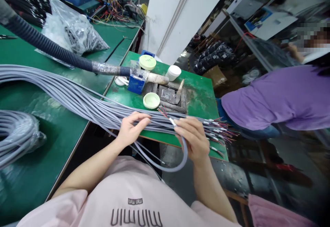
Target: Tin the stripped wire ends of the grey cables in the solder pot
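My right hand (193,137) grips a grey cable (177,167) close to its end. Past my fingertips, that end shows a white band and thin red and dark wires (163,111) fanned out towards the left. Below my hand the cable loops down and back to the left. My left hand (133,127) rests over a thick bundle of grey cables (85,101), thumb and fingers apart, with nothing visibly held. At the right, the bundle finishes in several stripped ends (221,131) with white bands and coloured wires.
A ribbed hose (62,53) ends beside a blue box (136,83) and a sooty metal block (168,94). Round yellowish tubs (151,100) and a white cup (173,72) stand around them. A coiled cable (18,134) lies left. A person in purple (273,96) sits right.
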A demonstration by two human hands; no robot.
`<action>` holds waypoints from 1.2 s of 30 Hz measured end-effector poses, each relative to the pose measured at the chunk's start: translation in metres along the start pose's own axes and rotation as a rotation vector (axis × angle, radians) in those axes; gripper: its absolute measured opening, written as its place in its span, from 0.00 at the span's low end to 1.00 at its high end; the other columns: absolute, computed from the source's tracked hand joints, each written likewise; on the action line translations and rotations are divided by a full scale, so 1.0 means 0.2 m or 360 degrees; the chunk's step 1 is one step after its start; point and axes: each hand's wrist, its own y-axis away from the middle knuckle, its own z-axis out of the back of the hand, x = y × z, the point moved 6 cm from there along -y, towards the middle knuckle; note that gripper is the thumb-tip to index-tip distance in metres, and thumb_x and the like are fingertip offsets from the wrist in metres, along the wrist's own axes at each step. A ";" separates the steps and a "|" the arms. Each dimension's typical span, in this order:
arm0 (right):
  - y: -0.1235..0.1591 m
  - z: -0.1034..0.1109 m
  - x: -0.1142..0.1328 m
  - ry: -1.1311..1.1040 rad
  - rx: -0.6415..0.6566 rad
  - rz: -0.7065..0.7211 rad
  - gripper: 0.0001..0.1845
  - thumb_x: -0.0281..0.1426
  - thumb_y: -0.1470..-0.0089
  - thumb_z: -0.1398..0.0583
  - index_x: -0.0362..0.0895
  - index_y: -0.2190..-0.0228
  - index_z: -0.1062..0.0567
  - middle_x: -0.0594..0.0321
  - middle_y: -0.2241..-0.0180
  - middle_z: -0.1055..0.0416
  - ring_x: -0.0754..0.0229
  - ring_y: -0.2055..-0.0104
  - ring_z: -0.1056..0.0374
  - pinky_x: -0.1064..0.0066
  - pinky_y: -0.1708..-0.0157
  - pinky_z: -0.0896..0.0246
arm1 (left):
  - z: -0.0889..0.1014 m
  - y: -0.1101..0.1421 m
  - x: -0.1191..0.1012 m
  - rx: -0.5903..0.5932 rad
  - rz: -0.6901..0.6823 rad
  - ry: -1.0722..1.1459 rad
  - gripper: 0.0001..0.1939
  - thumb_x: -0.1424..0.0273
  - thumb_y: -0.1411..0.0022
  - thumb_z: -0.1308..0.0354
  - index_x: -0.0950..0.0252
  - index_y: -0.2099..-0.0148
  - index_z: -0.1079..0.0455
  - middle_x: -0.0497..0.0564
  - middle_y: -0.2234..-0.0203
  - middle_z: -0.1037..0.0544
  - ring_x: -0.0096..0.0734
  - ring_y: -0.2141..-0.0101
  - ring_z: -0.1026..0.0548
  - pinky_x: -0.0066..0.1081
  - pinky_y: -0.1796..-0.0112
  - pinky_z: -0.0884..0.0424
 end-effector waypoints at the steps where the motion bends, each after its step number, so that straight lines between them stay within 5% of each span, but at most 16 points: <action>1: 0.04 -0.01 0.03 -0.0017 -0.0012 0.0001 0.20 0.24 0.45 0.40 0.52 0.51 0.28 0.60 0.53 0.24 0.52 0.50 0.31 0.49 0.49 0.35 | -0.06 0.02 0.02 0.0109 0.0167 0.0163 0.12 0.63 0.42 0.38 0.66 0.63 0.23 0.52 0.72 0.21 0.31 0.69 0.24 0.31 0.63 0.29; 4: 0.12 -0.04 0.09 -0.0062 -0.0050 -0.0016 0.20 0.24 0.45 0.40 0.51 0.51 0.28 0.58 0.54 0.23 0.52 0.49 0.30 0.49 0.50 0.34 | -0.22 0.08 0.06 0.0286 0.0565 0.0626 0.17 0.59 0.49 0.33 0.67 0.64 0.24 0.50 0.74 0.21 0.29 0.71 0.24 0.29 0.64 0.28; 8: 0.17 -0.07 0.13 -0.0131 -0.0129 -0.0034 0.18 0.24 0.44 0.41 0.49 0.51 0.27 0.56 0.55 0.23 0.52 0.50 0.30 0.49 0.52 0.33 | -0.31 0.12 0.09 0.0194 0.0756 0.0929 0.19 0.59 0.57 0.28 0.68 0.72 0.29 0.46 0.78 0.24 0.23 0.75 0.26 0.25 0.68 0.29; 18: 0.28 -0.16 0.15 -0.0288 -0.0196 -0.0207 0.22 0.22 0.45 0.39 0.49 0.50 0.28 0.53 0.52 0.25 0.51 0.50 0.30 0.47 0.53 0.32 | -0.29 0.15 0.08 0.0001 0.0751 0.0880 0.22 0.57 0.58 0.28 0.67 0.77 0.35 0.43 0.84 0.28 0.19 0.80 0.31 0.22 0.74 0.34; 36: 0.31 -0.18 0.16 -0.0352 -0.0192 -0.0312 0.23 0.23 0.46 0.39 0.52 0.50 0.28 0.55 0.53 0.24 0.51 0.52 0.29 0.47 0.55 0.31 | -0.28 0.17 0.12 -0.0010 0.0722 0.0763 0.22 0.56 0.56 0.29 0.66 0.76 0.35 0.43 0.84 0.28 0.20 0.80 0.31 0.24 0.73 0.33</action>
